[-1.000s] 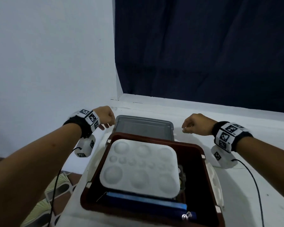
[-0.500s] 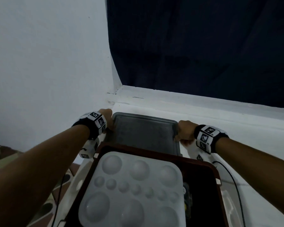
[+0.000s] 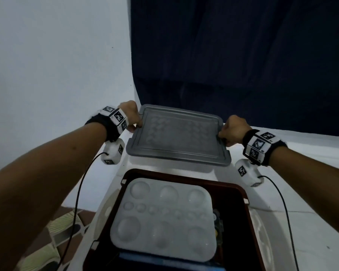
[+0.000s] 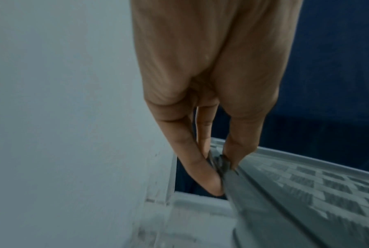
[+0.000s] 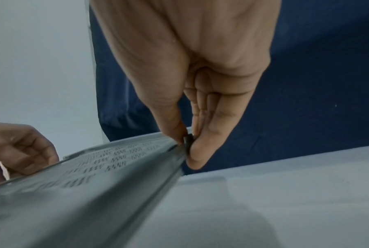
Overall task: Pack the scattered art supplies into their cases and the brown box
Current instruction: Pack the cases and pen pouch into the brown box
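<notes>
Lid: a flat grey lid (image 3: 177, 136) with a raised rim and a faint woven pattern on its top, held level in the air by both hands, beyond the far edge of the brown box and clear of the white surface (image 3: 311, 222) under it.
Left hand: the left hand (image 3: 130, 114) pinches the lid's left edge; in the left wrist view the thumb presses the top of the rim while the fingers (image 4: 202, 174) curl beneath it.
Right hand: the right hand (image 3: 234, 130) pinches the lid's right edge in the same way, thumb on top, curled fingers (image 5: 200, 151) underneath.
Brown box: the brown box (image 3: 243, 194) sits open on the white surface, nearest the camera, with its near side cut off by the bottom of the head view.
Palette: a white paint palette (image 3: 164, 220) with round wells of several sizes lies flat inside the box, covering most of the opening.
Other contents: a blue item (image 3: 164, 262) shows at the near edge of the palette; small things at the palette's right side are too dim to identify.
Backdrop: a pale wall (image 3: 57, 65) stands to the left and a dark blue curtain (image 3: 243, 55) hangs behind the lid.
Wrists: each wrist carries a band with black-and-white markers and a small white camera unit with a cable.
</notes>
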